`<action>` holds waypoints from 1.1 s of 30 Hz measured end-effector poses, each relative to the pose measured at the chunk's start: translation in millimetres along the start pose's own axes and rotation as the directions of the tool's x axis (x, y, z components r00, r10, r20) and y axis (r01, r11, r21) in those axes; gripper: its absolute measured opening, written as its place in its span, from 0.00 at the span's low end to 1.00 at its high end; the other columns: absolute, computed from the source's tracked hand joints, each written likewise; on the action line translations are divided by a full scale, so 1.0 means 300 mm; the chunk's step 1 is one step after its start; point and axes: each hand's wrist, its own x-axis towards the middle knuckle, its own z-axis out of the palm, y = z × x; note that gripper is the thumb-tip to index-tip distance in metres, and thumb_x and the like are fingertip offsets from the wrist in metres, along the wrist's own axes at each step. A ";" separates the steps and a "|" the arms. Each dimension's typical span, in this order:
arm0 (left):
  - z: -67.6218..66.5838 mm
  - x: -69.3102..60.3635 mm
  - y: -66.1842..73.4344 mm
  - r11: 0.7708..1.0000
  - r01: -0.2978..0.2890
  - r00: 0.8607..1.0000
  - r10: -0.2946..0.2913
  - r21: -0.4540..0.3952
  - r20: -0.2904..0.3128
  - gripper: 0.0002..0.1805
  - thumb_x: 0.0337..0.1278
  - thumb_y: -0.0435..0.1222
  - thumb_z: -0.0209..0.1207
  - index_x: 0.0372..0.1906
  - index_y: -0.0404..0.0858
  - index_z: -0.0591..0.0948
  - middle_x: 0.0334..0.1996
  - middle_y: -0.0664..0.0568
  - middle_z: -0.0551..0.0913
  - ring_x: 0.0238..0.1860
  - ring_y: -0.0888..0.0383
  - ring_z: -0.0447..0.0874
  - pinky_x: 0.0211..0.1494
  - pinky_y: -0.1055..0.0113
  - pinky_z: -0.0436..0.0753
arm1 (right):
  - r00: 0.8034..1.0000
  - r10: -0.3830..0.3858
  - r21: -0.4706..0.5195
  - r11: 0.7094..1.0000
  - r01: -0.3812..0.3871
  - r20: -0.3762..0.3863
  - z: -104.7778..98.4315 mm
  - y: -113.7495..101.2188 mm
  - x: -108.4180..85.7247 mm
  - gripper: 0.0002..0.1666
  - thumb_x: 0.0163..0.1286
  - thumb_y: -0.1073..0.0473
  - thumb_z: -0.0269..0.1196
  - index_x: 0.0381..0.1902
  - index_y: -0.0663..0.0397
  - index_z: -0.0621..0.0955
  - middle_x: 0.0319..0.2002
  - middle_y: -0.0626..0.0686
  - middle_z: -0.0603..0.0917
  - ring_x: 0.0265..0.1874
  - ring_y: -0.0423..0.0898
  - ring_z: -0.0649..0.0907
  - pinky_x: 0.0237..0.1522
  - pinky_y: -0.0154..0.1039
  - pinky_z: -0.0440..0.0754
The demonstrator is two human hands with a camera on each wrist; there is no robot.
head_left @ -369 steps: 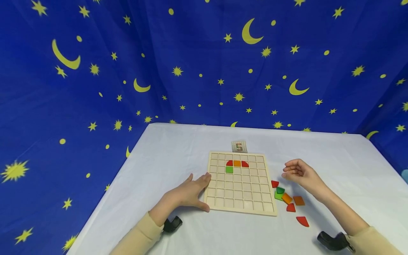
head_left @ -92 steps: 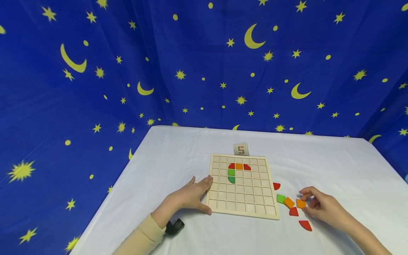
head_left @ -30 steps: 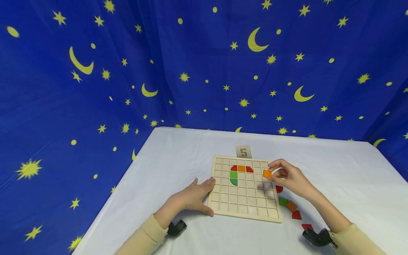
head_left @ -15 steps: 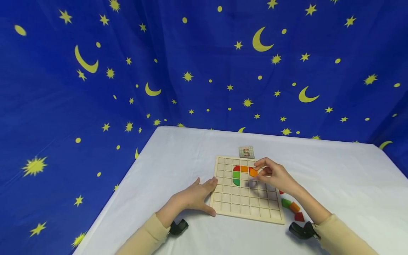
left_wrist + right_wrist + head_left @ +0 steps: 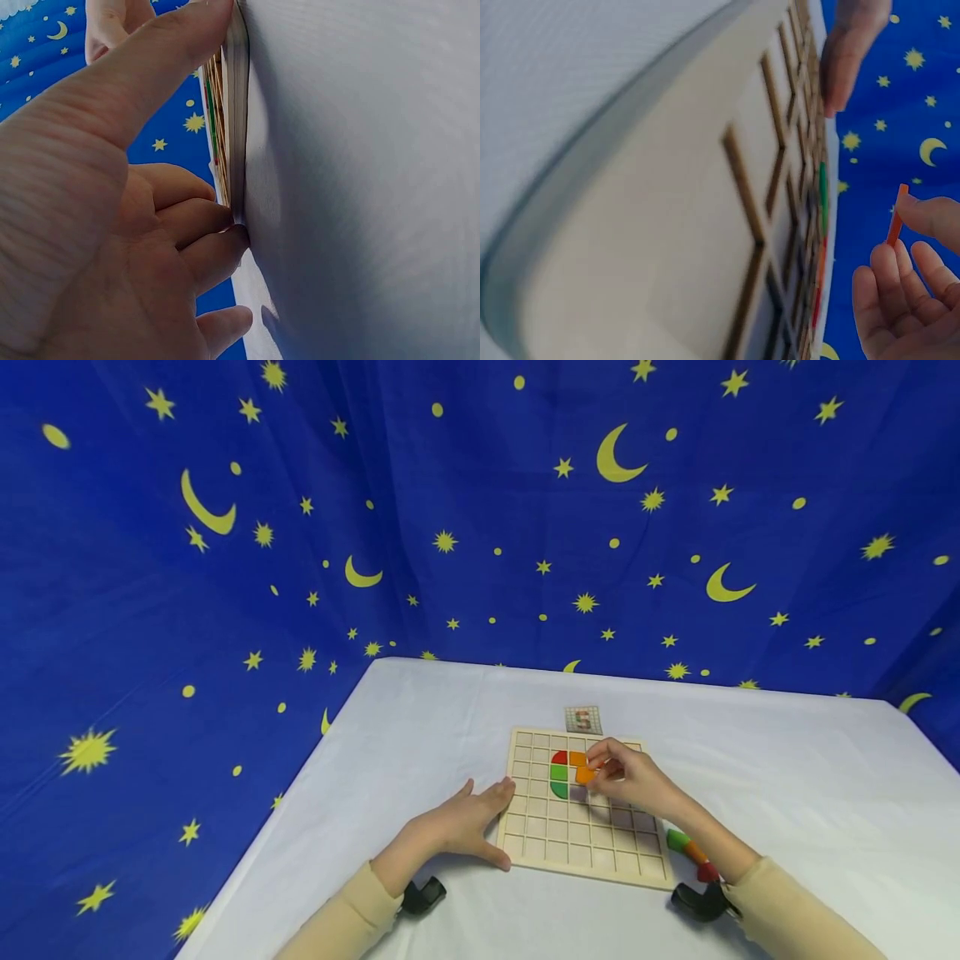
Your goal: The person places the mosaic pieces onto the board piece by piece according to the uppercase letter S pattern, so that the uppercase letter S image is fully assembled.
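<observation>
My right hand (image 5: 630,777) pinches an orange square tile (image 5: 584,774) between thumb and fingertips, above the wooden grid board (image 5: 555,831). In the right wrist view the tile (image 5: 898,215) appears edge-on, raised off the board. Set in the grid are a red quarter-round tile (image 5: 559,757), an orange square (image 5: 577,758), a light green square (image 5: 558,772) and a darker green quarter-round (image 5: 558,790). The right hand mostly hides another red quarter-round. My left hand (image 5: 461,822) rests against the board's left edge, fingers spread; in the left wrist view its thumb and fingertips touch that edge.
A small pattern card (image 5: 582,720) lies just beyond the board's far edge. Loose green (image 5: 677,840), orange (image 5: 695,853) and red (image 5: 707,872) tiles lie right of the board, partly under the right forearm. White cloth (image 5: 435,718) covers the table.
The darker green quarter-round has joined the grid. My right hand took an orange square from the loose tiles and carried it left over the board. My left hand has stayed at the edge.
</observation>
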 end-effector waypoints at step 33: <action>0.003 0.000 -0.003 1.000 -0.004 1.000 0.004 0.012 -0.003 0.62 0.40 0.60 0.67 0.73 0.32 0.49 0.73 0.43 0.48 0.72 0.55 0.47 0.70 0.46 0.44 | 0.999 0.006 -0.228 0.974 0.003 0.042 0.061 0.102 0.021 0.20 0.55 0.67 0.70 0.45 0.57 0.76 0.36 0.48 0.81 0.33 0.41 0.78 0.36 0.33 0.79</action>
